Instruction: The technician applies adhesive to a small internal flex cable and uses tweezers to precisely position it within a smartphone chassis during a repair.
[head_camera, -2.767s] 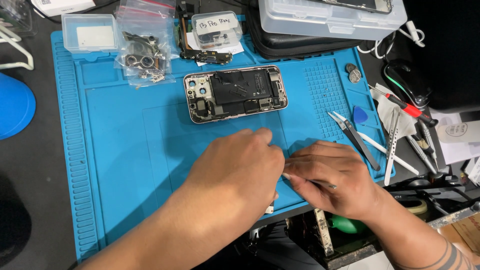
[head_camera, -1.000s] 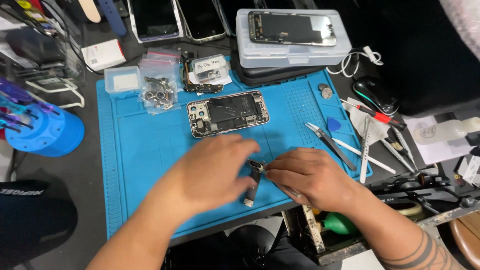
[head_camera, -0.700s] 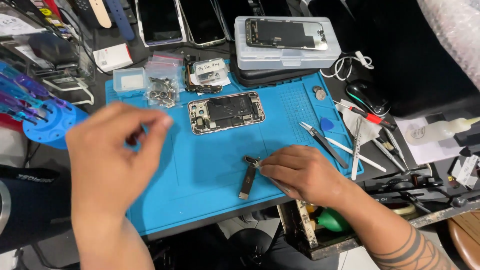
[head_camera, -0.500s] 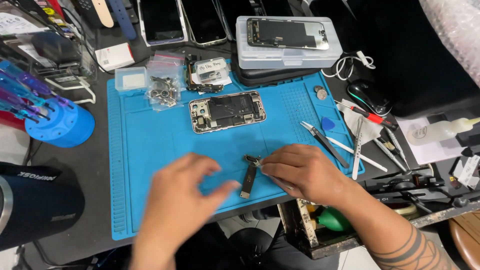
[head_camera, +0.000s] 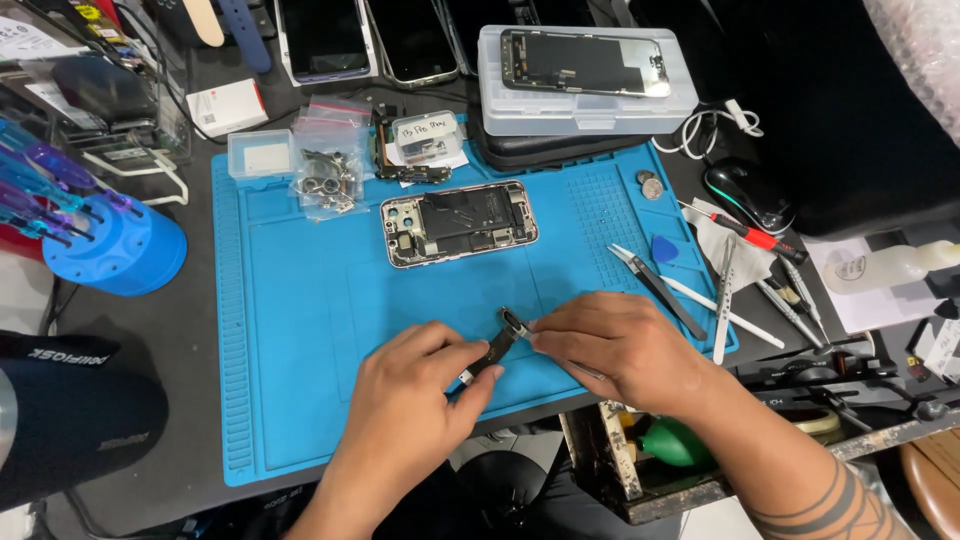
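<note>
A small dark flex part (head_camera: 497, 346) lies slanted on the blue work mat (head_camera: 300, 330). My left hand (head_camera: 410, 400) pinches its lower end between thumb and fingers. My right hand (head_camera: 610, 345) holds thin tweezers at the part's upper end, its fingers closed around them. An opened phone body (head_camera: 458, 222) with bare insides lies on the mat above both hands.
Small bags of screws and parts (head_camera: 325, 175) sit at the mat's top left. A clear case with a phone screen (head_camera: 585, 65) stands behind. Tweezers and picks (head_camera: 700, 290) lie right of the mat. A blue screwdriver holder (head_camera: 105, 245) stands at left, a black cylinder (head_camera: 70, 420) lower left.
My left hand swung out to the left, then came back and took the lower end of the flex part. My right hand stayed at the part throughout.
</note>
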